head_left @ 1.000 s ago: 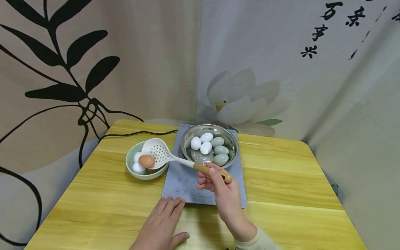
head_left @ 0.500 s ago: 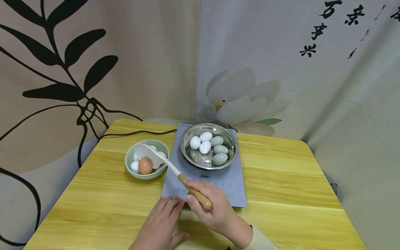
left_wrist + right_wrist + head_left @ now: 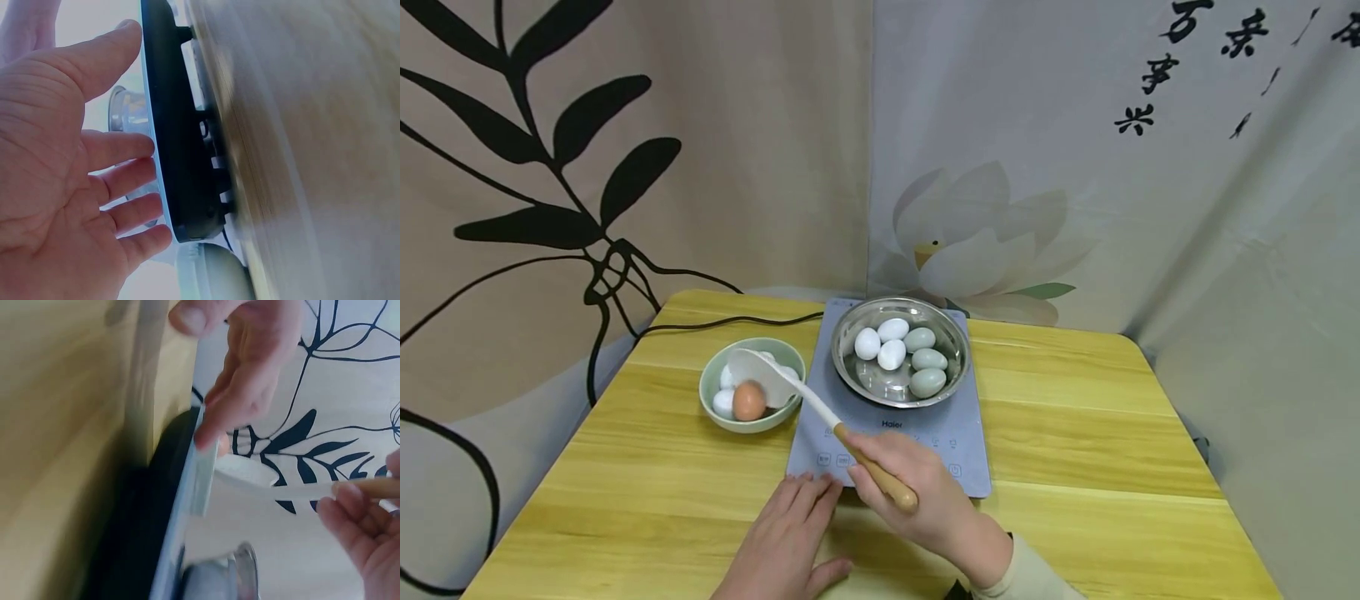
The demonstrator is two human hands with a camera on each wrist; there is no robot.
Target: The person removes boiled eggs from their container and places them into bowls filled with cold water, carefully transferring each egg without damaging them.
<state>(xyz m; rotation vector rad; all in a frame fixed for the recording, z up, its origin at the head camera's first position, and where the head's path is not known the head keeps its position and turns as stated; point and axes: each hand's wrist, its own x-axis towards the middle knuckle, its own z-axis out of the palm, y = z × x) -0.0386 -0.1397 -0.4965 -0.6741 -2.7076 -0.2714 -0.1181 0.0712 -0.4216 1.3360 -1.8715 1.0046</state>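
Note:
My right hand (image 3: 925,500) grips the wooden handle of a white perforated skimmer (image 3: 812,403). The skimmer's head is turned over inside a pale green bowl (image 3: 709,408), so its back faces up. Beside the head lies a brown egg (image 3: 748,402), among white eggs (image 3: 724,403) that it partly covers. My left hand (image 3: 786,533) lies with fingers extended at the front edge of a grey induction cooker (image 3: 812,446). In the left wrist view, the fingertips (image 3: 150,234) touch the cooker's rim.
On the cooker stands a steel basin (image 3: 887,387) with several white and pale green eggs. A black cord (image 3: 730,319) runs from the cooker's back left across the wooden table (image 3: 1112,417). Curtains (image 3: 760,167) hang behind.
The skimmer has tipped over, from bearing the brown egg to head turned down; the egg now lies in the green bowl. My right hand has rolled and lowered. The left hand stays put.

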